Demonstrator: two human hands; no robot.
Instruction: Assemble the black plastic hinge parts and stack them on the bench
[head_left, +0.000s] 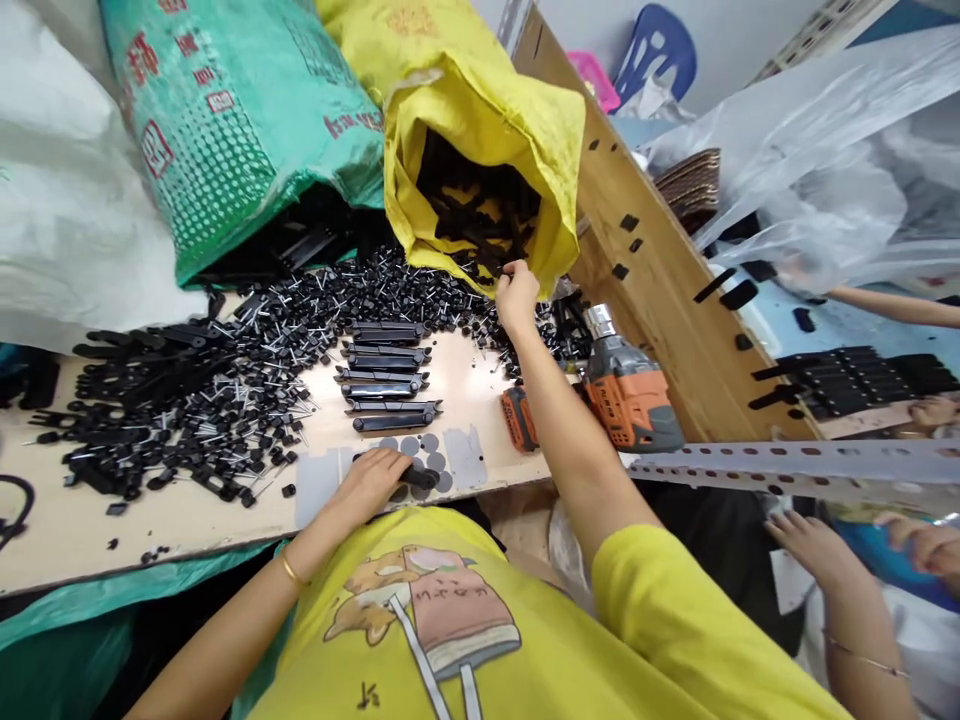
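My left hand (371, 483) rests near the table's front edge, fingers curled over a black plastic part (420, 479) lying on grey round pads. My right hand (516, 293) reaches forward to the mouth of a yellow sack (487, 110) full of black plastic parts, fingers pinched together at the sack's lower rim; what they hold is hidden. Between my hands, several assembled black bars (386, 385) lie stacked in a neat column on the wooden table (187, 520).
A wide heap of small black knobs with metal pins (247, 380) covers the table's left and middle. A green sack (240, 110) lies behind it. An orange-grey power driver (630, 390) sits at right. Another person's hands (814, 545) work beyond a metal rail (787, 462).
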